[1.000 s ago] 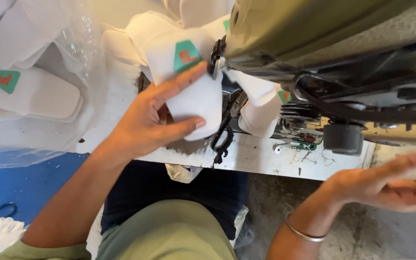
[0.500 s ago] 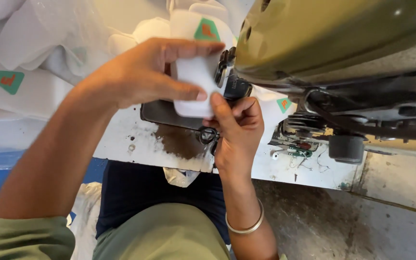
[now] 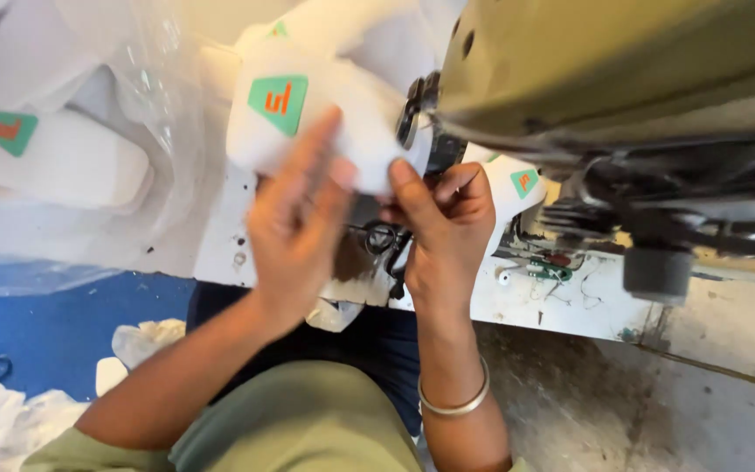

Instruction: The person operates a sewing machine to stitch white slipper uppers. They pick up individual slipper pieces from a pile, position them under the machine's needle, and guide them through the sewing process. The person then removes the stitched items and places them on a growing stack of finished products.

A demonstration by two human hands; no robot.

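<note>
A white padded fabric piece (image 3: 312,122) with a green patch lies under the needle area of an olive sewing machine (image 3: 622,79). My left hand (image 3: 299,227) lies flat on its near edge, fingers spread and blurred. My right hand (image 3: 439,227) pinches the piece's right edge beside the machine head, thumb up. A metal bangle (image 3: 456,404) circles my right wrist. The needle itself is hidden behind the fabric and my hands.
More white pieces with green patches (image 3: 54,153) lie under clear plastic at the left. The white machine table (image 3: 552,297) carries thread and small clutter. White scraps (image 3: 146,341) lie on the blue floor below. Bare concrete floor shows at right.
My right hand came up from the lower right and took the piece's edge. The piece shifted under the machine head, and my left hand slid down onto its near edge.
</note>
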